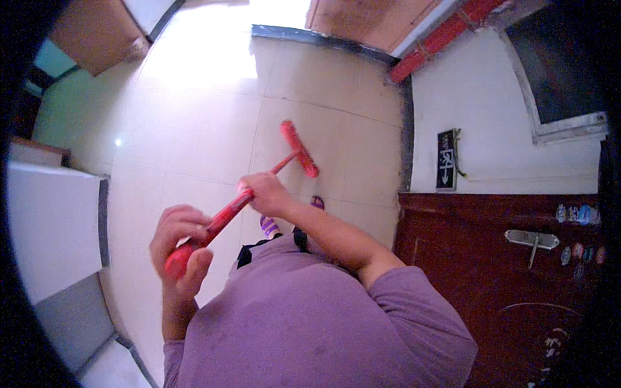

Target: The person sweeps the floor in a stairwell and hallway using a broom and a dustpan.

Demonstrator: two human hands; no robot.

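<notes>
A red long-handled floor tool slants across the view; whether it is a broom or a mop cannot be told. Its long red head [299, 148] is over the tiled floor, ahead of my feet. Around the handle's upper end, near my chest, is my left hand [180, 237], fingers loosely curled over it and thumb apart. Farther down the red handle [228, 213], my right hand [266, 193] is wrapped round it. My right forearm crosses in front of my body. Purple sandals [268, 226] show below the right hand, partly hidden by my arm and shirt.
To the right are a dark red door [451, 233] with a metal lever handle [532, 239], an exit sign [446, 159] low on the white wall, and a red pipe [422, 56] in the corner. White wall corners [58, 213] stand left. Bright light glares on the floor [204, 58] ahead.
</notes>
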